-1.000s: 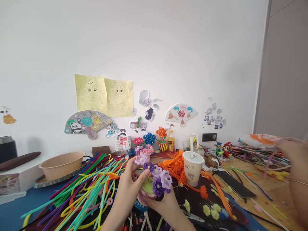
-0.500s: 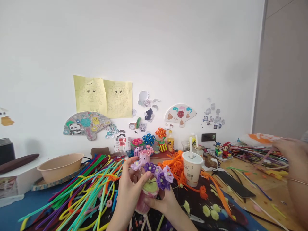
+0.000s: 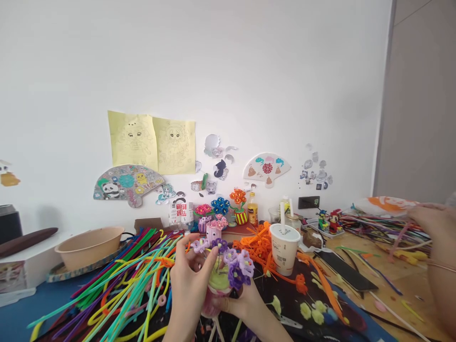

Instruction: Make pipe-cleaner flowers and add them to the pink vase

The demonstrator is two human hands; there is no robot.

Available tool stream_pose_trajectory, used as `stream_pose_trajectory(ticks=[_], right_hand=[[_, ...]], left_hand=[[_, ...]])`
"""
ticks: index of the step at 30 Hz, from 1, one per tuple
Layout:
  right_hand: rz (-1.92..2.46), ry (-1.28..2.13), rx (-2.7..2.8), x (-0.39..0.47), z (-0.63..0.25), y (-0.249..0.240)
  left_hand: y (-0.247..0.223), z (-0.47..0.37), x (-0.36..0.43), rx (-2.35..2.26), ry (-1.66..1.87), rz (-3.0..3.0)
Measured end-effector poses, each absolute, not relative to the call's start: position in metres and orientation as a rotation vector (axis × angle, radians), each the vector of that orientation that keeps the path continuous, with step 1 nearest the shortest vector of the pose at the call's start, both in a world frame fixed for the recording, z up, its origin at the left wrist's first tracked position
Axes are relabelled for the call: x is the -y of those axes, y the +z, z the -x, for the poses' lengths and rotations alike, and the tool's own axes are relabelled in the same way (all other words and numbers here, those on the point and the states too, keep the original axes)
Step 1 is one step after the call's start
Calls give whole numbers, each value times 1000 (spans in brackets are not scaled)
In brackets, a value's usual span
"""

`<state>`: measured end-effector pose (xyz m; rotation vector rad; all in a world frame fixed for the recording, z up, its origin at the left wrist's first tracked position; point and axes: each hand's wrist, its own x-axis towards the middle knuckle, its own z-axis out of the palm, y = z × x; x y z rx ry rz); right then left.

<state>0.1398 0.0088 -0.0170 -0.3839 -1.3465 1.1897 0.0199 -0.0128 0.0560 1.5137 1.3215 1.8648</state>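
Note:
A small pink-striped flower pot (image 3: 210, 308) with a pale green top (image 3: 220, 280) is held low in front of me. Purple and lilac pipe-cleaner flowers (image 3: 239, 270) stand out of it, leaning to the right. My right hand (image 3: 240, 304) is wrapped round the pot from the right, thumb across its front. My left hand (image 3: 190, 280) is closed at the left rim, thumb and fingers about the stem of a lilac pipe-cleaner flower (image 3: 200, 245); its fingertips are partly hidden.
Loose coloured pipe cleaners (image 3: 142, 280) spread at left. Orange pipe cleaners (image 3: 258, 244) lie behind a lidded cup (image 3: 285, 249) with a straw. Finished flower pots (image 3: 241, 216) line the wall. A phone (image 3: 347, 270) lies at right, near another person's hand (image 3: 434, 223). Scissors (image 3: 290, 322) lie in front.
My left hand has shifted slightly left, and the purple flowers have moved a little left and down. More of the green top shows. The other person's pink pipe cleaner has changed position.

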Motion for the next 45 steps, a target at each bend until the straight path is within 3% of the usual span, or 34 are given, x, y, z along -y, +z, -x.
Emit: stream_pose_trajectory(ticks=[8, 21, 28, 35, 45], right_hand=[[313, 1251, 1345, -15, -140, -24], [275, 1329, 1372, -5, -141, -8], [453, 1202, 1330, -12, -139, -25], [411, 1110, 1317, -7, -142, -10], [561, 1033, 1276, -11, -144, -13]], left_hand=[[62, -21, 17, -1325, 1741, -1810], [59, -22, 16, -1350, 1831, -1610], [67, -20, 20, -1328, 1731, -1620], [71, -14, 14, -1167, 1555, -1628], [65, -10, 14, -1283, 1687, -1695]])
